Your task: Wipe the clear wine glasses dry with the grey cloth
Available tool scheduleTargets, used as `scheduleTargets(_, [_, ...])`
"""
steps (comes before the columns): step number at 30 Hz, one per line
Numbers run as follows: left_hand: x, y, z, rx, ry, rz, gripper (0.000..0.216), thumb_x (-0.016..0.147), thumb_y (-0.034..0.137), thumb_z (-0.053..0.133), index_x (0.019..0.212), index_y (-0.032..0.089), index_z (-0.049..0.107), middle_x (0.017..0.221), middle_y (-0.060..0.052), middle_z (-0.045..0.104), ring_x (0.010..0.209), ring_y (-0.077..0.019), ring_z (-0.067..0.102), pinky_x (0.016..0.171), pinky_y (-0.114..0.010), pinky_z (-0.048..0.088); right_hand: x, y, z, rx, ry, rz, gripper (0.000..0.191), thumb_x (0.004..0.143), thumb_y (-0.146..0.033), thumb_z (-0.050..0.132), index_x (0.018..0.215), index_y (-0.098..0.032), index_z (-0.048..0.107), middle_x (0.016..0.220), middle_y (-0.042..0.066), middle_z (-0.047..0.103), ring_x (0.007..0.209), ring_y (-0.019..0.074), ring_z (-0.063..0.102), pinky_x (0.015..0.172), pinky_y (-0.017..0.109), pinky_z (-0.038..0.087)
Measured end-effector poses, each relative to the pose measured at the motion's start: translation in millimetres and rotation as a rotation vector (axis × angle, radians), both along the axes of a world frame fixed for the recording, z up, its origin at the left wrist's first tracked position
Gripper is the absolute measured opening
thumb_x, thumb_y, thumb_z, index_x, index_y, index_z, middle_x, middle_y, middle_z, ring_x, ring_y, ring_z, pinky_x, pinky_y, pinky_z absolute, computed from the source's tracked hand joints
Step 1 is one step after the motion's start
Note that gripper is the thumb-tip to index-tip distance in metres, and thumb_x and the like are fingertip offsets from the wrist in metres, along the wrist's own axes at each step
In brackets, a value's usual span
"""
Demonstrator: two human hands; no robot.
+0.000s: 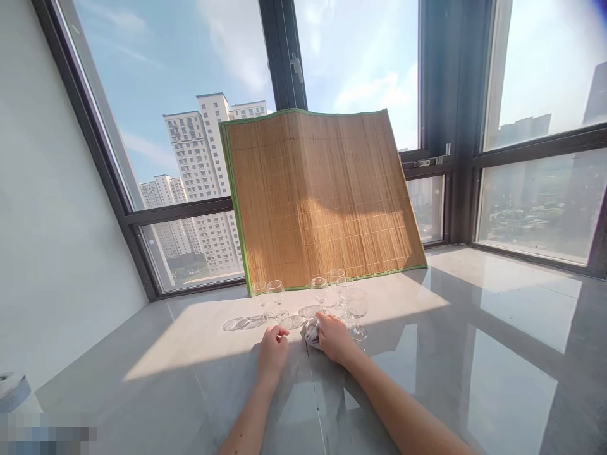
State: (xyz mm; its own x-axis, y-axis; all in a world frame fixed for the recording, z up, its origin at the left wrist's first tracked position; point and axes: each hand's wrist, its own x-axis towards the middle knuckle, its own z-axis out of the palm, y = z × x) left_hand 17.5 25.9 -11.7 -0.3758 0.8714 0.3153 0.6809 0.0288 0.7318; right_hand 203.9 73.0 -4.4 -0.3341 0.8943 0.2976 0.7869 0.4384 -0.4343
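Note:
My right hand (334,338) is closed on a crumpled greyish-white cloth (312,333), low over the glossy grey surface. Beside it on the left, my left hand (274,351) has its fingers curled in, and nothing shows in them. Two clear stemmed glasses (275,294) stand upright just beyond the left hand. Several more stand beyond and to the right of the right hand. The nearest of these, a stemmed glass (356,309), is close to the right wrist; another glass (319,291) is behind the cloth.
A woven bamboo mat (322,189) with green edging leans against the window frame behind the glasses. The glossy tiled ledge (190,398) carries sunlit patches and glass shadows. Dark-framed windows surround it. A white cylindrical object (16,393) is at the lower left, partly blurred out.

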Motion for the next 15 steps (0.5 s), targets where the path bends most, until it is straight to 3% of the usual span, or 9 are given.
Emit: scheduleTargets(15, [-1.7,2.4,-3.6,0.010,0.023,-0.034,0.022,0.076,0.009,0.043,0.076,0.020,0.063,0.087,-0.002,0.062,0.075,-0.0140,0.057,0.071,-0.025,0.044,1.8,3.0,-1.6,-0.004,0.032,0.018,0.041,0.086,-0.011,0.037,0.121,-0.021,0.056,0.117,0.011,0.067,0.110,0.0230,0.059,0.095,0.036,0.037])
